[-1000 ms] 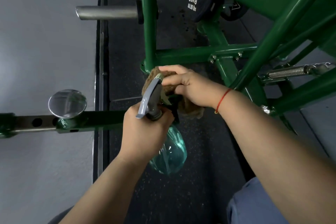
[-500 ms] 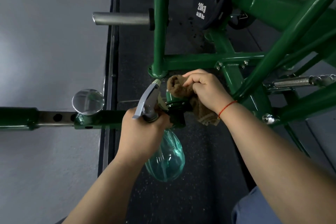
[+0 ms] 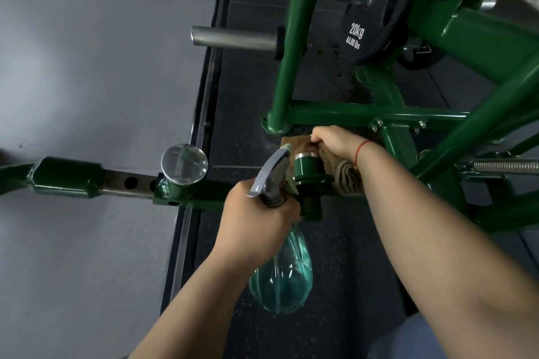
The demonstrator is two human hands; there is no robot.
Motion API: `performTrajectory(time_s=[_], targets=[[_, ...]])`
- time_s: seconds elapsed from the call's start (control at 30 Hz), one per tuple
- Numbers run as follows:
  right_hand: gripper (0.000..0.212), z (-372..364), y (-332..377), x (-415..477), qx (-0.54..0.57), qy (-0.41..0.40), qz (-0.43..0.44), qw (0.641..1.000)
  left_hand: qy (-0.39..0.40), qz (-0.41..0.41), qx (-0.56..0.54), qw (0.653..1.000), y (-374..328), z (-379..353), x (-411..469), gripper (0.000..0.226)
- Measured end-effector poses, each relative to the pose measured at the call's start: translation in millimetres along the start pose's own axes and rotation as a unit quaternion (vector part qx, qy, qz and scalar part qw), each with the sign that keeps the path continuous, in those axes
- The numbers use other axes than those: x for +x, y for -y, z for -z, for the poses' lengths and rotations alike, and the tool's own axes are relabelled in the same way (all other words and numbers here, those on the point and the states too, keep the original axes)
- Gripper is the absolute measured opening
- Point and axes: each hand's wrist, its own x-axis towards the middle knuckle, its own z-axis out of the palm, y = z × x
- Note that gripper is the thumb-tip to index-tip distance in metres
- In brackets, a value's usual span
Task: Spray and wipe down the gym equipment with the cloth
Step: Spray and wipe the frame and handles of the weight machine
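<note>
Left grip (image 3: 256, 221) is curled round the neck of the bottle (image 3: 281, 277), same hold as half a second ago. Grey sprayer (image 3: 269, 172) is up, nozzle just beside the green peg (image 3: 306, 169). The teal body hangs below the hand over the dark mat (image 3: 248, 96).

Right grip (image 3: 335, 143) clutches the brown cloth (image 3: 347, 175), fingers curled over its top edge.

Change: earlier the cloth and hand sat on top of the peg. Now they have slid to its far and right side, so the peg top with its chrome band shows bare. The cloth still touches the peg's right side and droops beside it.

Red string (image 3: 361, 148) on the right wrist. Knob (image 3: 184, 164) sits on the horizontal bar left of the left grip, as before.

View has tilted up past the frame (image 3: 291, 38) upright: more of the 20kg plate (image 3: 379, 9) shows, with lettering at its top edge
</note>
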Motion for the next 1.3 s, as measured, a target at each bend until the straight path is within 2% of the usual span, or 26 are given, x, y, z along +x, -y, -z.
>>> performTrajectory(time_s=[0.17,0.3,0.37,0.43,0.53,0.63,0.83,0.97,1.07,1.1,1.23,1.3], targets=[[0.028,-9.2,27.6,4.9,-0.022,0.141,-0.037,0.989,-0.020,0.006,-0.008,1.000,-1.7,-2.7,-0.5,0.013],[0.023,-16.2,41.5,3.8,-0.049,0.195,-0.036,0.979,-0.025,-0.010,0.003,1.000,-1.7,-3.0,-0.8,0.013],[0.026,-21.3,48.5,3.6,-0.159,0.189,0.055,0.967,-0.031,-0.015,0.010,0.999,-2.4,-3.2,-1.3,0.015],[0.024,-25.3,55.7,-3.8,-0.310,0.169,0.158,0.922,-0.035,-0.019,0.011,0.999,-3.5,-2.9,-2.4,0.013],[0.021,-16.3,57.4,-14.6,-0.419,0.119,0.247,0.866,-0.044,-0.017,-0.001,0.999,-4.9,-3.7,-3.9,0.011],[0.023,-4.7,48.5,-20.4,-0.435,0.091,0.312,0.840,-0.049,-0.011,-0.014,0.999,-5.3,-3.8,-4.2,0.006],[0.027,16.4,29.5,-40.9,-0.404,0.058,0.424,0.808,-0.053,-0.015,-0.042,0.998,-7.4,-5.3,-4.6,0.009],[0.024,36.6,12.8,-57.6,-0.347,0.042,0.427,0.834,-0.052,-0.009,-0.037,0.998,-8.6,-5.1,-4.3,0.015],[0.024,35.6,-9.8,-60.5,-0.254,0.019,0.387,0.886,-0.050,-0.008,-0.030,0.998,-8.0,-4.0,-3.8,0.008],[0.026,29.2,-16.7,-61.0,-0.215,0.006,0.376,0.901,-0.052,-0.004,-0.028,0.998,-7.7,-3.8,-4.3,0.008],[0.056,-7.6,-43.9,-62.8,-0.131,-0.048,0.289,0.947,-0.053,0.006,-0.027,0.998,-8.6,-4.0,-5.1,0.012],[0.051,-16.8,-57.7,-65.4,-0.089,-0.114,0.240,0.960,-0.050,0.007,-0.020,0.999,-8.3,-3.7,-4.5,0.014]])
